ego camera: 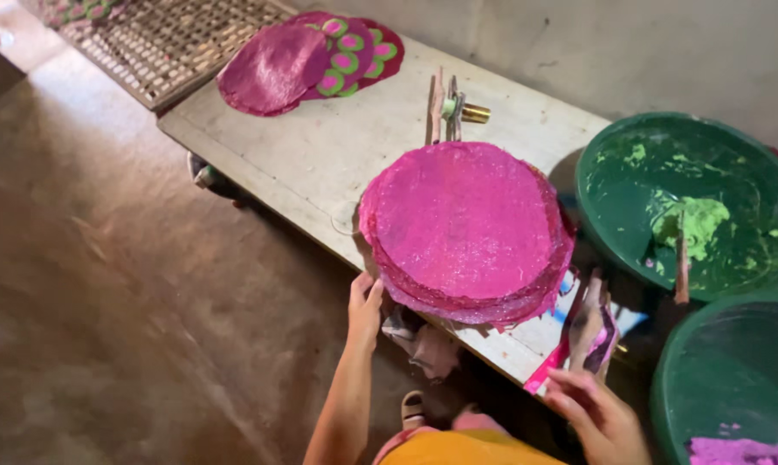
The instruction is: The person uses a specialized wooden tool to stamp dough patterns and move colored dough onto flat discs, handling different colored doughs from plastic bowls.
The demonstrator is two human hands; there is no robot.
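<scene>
A thick stack of round pink sheets (pixel 466 228) lies on a low white table (pixel 320 155). My left hand (pixel 364 306) touches the stack's near left edge, fingers together against it. My right hand (pixel 591 409) hovers at the table's near right corner, fingers spread, holding nothing, just below a small pink-stained wooden tool (pixel 588 323) standing there.
Farther along the table lie more pink rounds (pixel 272 69), some with green-ringed dots (pixel 346 56), and small tools (pixel 449 108). A green basin (pixel 613 164) with green paste sits right; a second basin (pixel 716 362) holds pink paste. A woven rack (pixel 161 43) lies beyond. Cloth (pixel 423 344) hangs below.
</scene>
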